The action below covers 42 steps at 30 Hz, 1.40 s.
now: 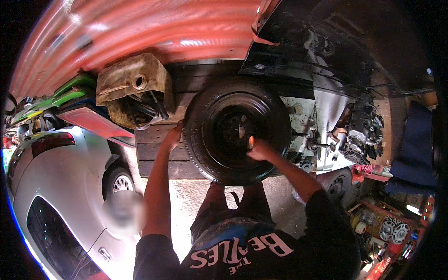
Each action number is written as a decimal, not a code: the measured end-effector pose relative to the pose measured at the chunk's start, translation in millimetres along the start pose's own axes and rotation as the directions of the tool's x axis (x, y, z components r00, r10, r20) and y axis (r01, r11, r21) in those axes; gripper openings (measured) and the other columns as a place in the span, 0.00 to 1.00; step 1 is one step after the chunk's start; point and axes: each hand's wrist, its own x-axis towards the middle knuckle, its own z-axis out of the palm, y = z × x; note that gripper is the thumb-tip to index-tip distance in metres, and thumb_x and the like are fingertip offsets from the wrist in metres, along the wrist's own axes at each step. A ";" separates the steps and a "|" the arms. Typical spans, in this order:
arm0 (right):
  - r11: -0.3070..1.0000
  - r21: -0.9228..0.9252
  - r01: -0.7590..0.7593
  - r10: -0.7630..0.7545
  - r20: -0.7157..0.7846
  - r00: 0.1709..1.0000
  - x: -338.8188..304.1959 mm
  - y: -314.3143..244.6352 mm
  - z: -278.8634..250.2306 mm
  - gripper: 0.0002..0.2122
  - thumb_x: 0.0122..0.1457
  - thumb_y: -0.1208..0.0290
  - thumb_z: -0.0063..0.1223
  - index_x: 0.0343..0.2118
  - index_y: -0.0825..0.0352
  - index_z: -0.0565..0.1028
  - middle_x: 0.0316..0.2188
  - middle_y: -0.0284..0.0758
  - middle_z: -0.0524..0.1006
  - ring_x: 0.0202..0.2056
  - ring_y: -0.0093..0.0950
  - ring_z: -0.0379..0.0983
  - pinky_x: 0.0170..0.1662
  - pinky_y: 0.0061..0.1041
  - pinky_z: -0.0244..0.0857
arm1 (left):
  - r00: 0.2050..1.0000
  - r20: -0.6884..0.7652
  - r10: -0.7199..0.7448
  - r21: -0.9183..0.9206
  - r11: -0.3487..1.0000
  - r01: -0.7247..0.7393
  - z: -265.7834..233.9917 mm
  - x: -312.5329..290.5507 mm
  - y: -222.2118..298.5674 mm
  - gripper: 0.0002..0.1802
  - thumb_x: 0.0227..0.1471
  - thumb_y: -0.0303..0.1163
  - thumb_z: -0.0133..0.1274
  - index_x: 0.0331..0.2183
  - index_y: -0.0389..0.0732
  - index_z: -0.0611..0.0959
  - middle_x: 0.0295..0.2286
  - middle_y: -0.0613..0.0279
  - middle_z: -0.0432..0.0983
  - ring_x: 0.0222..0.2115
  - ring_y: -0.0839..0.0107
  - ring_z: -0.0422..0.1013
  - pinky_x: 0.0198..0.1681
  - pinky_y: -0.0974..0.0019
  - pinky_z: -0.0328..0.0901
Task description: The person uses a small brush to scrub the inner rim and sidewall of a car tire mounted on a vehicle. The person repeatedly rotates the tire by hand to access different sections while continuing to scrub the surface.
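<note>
I hold the wheel (237, 130) upright against the wooden pallet wall (156, 144). My left hand (172, 136) grips the tyre's outer edge; my right hand (259, 150) is closed on the inner rim. Judged step: positioning. Next move needs steady two-handed support.

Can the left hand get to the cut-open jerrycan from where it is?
Probably yes. The left hand grips the tyre's left edge; the jerrycan sits just up-left on the wooden boards, nothing between.
</note>
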 end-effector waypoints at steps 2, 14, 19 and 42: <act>0.992 -0.030 -0.124 0.113 -0.236 0.965 -12.2 -4.7 -62.8 0.15 0.56 0.62 0.53 0.44 0.64 0.77 0.28 0.48 0.77 0.36 0.45 0.76 0.39 0.42 0.71 | 0.995 0.020 -0.102 -0.053 0.993 0.103 -9.9 -15.6 15.0 0.46 0.60 0.68 0.23 0.54 0.38 0.74 0.44 0.39 0.75 0.44 0.56 0.70 0.52 0.56 0.60; 0.871 -0.154 0.466 -0.413 -0.743 0.526 116.9 -118.0 -73.4 0.07 0.53 0.70 0.53 0.35 0.62 0.74 0.27 0.42 0.75 0.32 0.39 0.76 0.38 0.36 0.70 | 0.997 0.002 -0.081 -0.055 0.995 0.081 -8.4 -15.9 18.1 0.46 0.62 0.64 0.26 0.54 0.27 0.71 0.54 0.37 0.67 0.58 0.51 0.61 0.61 0.61 0.51; 0.975 0.002 0.223 -0.171 -0.637 0.752 82.6 -13.6 -91.3 0.18 0.53 0.69 0.56 0.49 0.59 0.73 0.36 0.41 0.77 0.37 0.42 0.75 0.39 0.39 0.71 | 0.988 0.080 -0.131 -0.072 0.988 0.137 -5.8 -14.3 23.6 0.42 0.64 0.59 0.25 0.56 0.29 0.68 0.55 0.38 0.66 0.57 0.50 0.62 0.60 0.61 0.53; 0.968 0.108 0.228 -0.027 -0.855 0.518 149.8 -68.8 -109.0 0.12 0.54 0.67 0.56 0.41 0.63 0.75 0.33 0.43 0.78 0.34 0.47 0.75 0.39 0.38 0.71 | 0.994 0.049 -0.099 0.197 0.976 0.087 17.6 -12.2 43.7 0.41 0.59 0.54 0.41 0.65 0.43 0.51 0.51 0.35 0.69 0.53 0.43 0.66 0.55 0.52 0.61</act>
